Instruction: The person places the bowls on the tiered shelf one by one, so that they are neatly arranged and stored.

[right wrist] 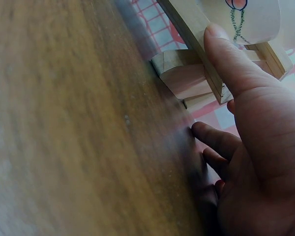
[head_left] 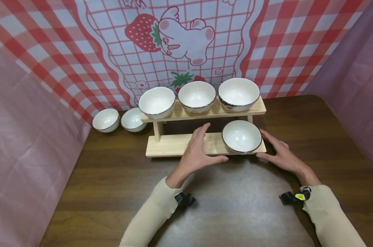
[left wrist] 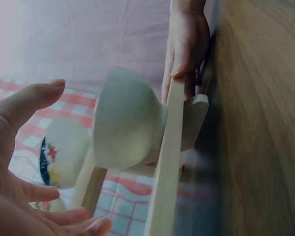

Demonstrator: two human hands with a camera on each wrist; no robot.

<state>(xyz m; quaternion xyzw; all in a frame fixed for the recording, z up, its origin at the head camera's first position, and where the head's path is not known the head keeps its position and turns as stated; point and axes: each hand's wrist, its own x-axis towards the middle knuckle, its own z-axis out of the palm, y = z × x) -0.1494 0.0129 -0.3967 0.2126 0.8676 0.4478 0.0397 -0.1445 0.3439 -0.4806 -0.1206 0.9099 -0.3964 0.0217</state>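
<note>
A white bowl with a thin dark rim (head_left: 242, 136) sits at the right end of the lower board of a two-tier wooden stand (head_left: 171, 145). My left hand (head_left: 196, 154) is spread in front of this board, left of the bowl and apart from it, holding nothing. At the board's right end is my right hand (head_left: 280, 152), its fingers extended beside the stand. The right thumb (right wrist: 231, 59) touches the board's corner close to the bowl. Three more white bowls stand in a row on the upper board: a left one (head_left: 157, 102), a middle one (head_left: 197, 96) and a right one (head_left: 239, 94).
Two further bowls, an outer one (head_left: 106, 120) and an inner one (head_left: 133, 120), stand on the brown wooden table (head_left: 112, 192) left of the stand. A red-checked cloth (head_left: 285, 51) with a strawberry print hangs close behind the stand. Pinkish curtains (head_left: 28, 137) flank the table.
</note>
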